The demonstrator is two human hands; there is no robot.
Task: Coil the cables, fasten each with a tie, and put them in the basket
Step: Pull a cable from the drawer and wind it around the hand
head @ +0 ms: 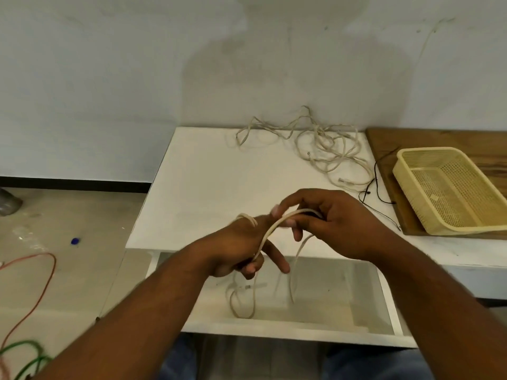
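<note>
Early yet — both hands' fingers point(285, 223) grip one cable point(270, 229) mid-coil, no tie on, tangled cables point(323, 149) beyond them, basket point(411, 160) empty.

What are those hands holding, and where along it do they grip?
Both hold one pale cable. The left hand clasps a stretch in its curled fingers; the right hand pinches it farther along. Loose lengths dangle below.

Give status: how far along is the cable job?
Done: nothing, the basket holds no cables. In hand: left hand and right hand are looping one beige cable. Left: tie it, then the tangled cables on the white table.
</note>
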